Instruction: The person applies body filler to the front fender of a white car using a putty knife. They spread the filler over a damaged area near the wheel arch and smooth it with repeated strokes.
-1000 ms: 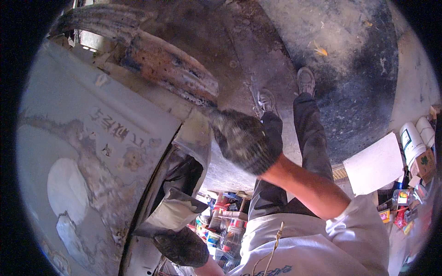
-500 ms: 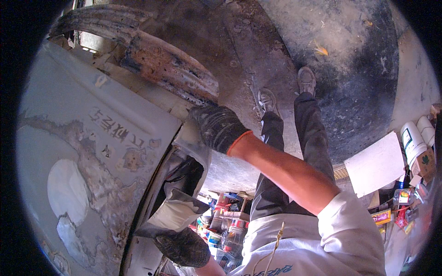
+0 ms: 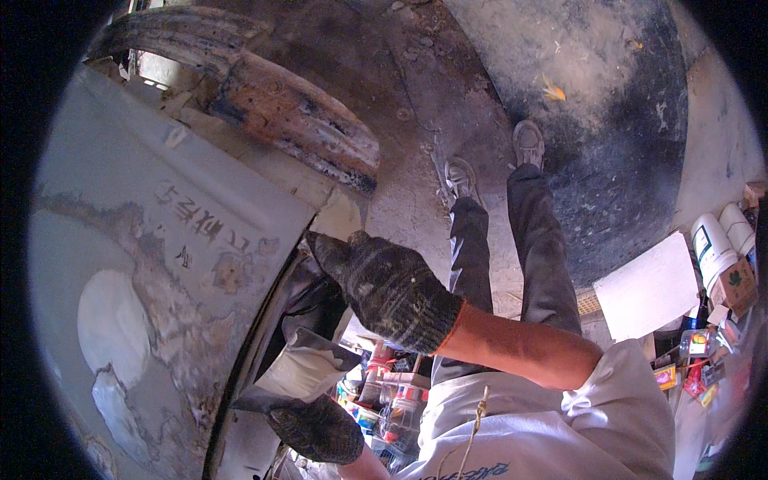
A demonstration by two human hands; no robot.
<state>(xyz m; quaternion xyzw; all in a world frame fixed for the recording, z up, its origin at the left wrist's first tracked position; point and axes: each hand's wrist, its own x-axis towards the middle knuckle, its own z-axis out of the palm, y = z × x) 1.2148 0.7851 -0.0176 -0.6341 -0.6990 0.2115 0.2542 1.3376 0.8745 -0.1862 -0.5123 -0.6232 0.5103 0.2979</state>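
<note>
My left hand [image 3: 318,430], in a dark knit glove, grips a grey flat plate [image 3: 262,398] from below at lower left. A smooth cream-coloured paste [image 3: 302,373] covers the upper side of that plate. My right hand [image 3: 392,290], in a dark striped glove with an orange cuff, is at the edge of the vehicle body panel [image 3: 276,228], beside a dark opening [image 3: 316,308]. Its fingers are closed together and point at the panel edge; anything inside them is hidden. The grey panel has patchy sanded areas and a white filled patch [image 3: 114,330].
A worn, rusty curved bumper-like part [image 3: 292,116] lies beyond the panel. At right are a white board [image 3: 646,288], a white bucket [image 3: 712,244] and a cardboard box [image 3: 734,286]. Cluttered containers [image 3: 396,400] stand below the opening. My shoes [image 3: 528,144] are on the stained floor.
My right hand has moved down and slightly right along the panel edge, uncovering a pale corner surface above it. My left hand and the plate have hardly moved.
</note>
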